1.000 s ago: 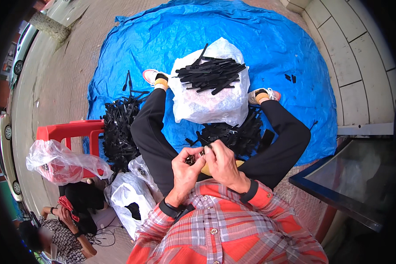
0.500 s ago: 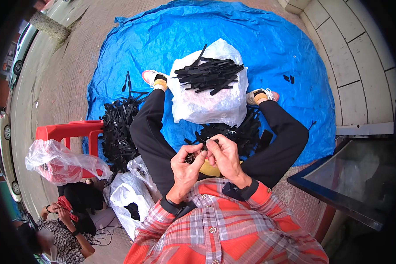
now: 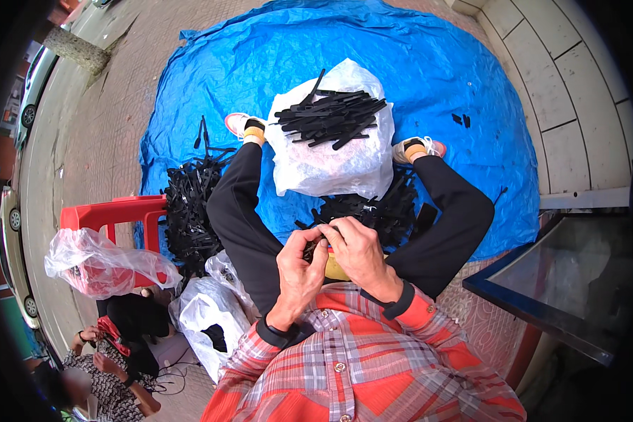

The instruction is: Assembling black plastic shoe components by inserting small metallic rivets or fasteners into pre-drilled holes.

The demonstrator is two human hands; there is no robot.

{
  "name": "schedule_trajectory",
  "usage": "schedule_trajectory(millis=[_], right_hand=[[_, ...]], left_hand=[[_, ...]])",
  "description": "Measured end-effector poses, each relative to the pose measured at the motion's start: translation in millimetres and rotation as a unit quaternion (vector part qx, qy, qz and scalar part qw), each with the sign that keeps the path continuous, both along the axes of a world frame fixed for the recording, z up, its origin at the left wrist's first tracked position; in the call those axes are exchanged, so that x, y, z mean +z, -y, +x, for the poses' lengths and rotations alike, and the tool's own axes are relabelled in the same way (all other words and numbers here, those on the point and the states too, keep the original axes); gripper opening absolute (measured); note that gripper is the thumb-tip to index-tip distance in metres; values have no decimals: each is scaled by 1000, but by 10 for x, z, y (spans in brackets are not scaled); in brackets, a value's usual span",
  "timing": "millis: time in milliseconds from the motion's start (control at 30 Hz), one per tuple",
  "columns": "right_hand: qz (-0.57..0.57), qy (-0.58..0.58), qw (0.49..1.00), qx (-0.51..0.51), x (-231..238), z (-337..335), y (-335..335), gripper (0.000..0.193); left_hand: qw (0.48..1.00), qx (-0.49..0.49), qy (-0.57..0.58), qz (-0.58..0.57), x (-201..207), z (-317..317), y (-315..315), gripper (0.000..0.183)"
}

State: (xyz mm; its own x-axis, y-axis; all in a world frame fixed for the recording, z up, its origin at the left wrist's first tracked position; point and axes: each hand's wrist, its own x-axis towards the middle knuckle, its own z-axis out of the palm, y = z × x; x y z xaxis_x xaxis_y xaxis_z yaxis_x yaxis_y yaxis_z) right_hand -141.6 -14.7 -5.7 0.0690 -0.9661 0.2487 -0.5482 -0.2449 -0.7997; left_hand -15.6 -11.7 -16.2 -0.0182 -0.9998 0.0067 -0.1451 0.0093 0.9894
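Note:
My left hand [image 3: 299, 276] and my right hand [image 3: 362, 259] meet above my lap, thumbs and fingers pinched together. Something small and dark shows between the left fingers, too hidden to name. Whatever the right fingertips pinch is covered by that hand. Just beyond my hands, a heap of black strips [image 3: 394, 204] lies between my legs. Farther out, a pile of similar strips [image 3: 330, 118] rests on a stuffed white plastic bag [image 3: 309, 172] between my feet. Part of a yellow thing [image 3: 336, 271] shows below my hands.
A blue tarp [image 3: 443, 84] spreads under my feet. At left are another heap of black strips [image 3: 193, 218], a red plastic stool [image 3: 112, 211] with a clear bag, and a white bag [image 3: 197, 302]. Another person [image 3: 105, 366] sits lower left. A blue-framed glass panel [image 3: 541, 302] stands right.
My right hand has turned so its back covers more of the fingertips, and the dark piece seen between them is now hidden. The other person's hands have moved apart.

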Motion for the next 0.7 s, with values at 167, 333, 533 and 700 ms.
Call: schedule_trajectory(millis=[167,333,533,700], right_hand=[[115,159,980,-42,-90,29,-12,16],[189,198,961,-42,22,7,8,19],[156,150,976,-35,-101,27,-20,18],[255,218,941,-48,21,-11,2,24]], left_hand=[[975,-17,-112,190,110,63,30,12],[931,10,-230,285,110,85,50,16],[928,7,-238,285,84,57,17,13],[932,0,-221,289,138,76,17,12]])
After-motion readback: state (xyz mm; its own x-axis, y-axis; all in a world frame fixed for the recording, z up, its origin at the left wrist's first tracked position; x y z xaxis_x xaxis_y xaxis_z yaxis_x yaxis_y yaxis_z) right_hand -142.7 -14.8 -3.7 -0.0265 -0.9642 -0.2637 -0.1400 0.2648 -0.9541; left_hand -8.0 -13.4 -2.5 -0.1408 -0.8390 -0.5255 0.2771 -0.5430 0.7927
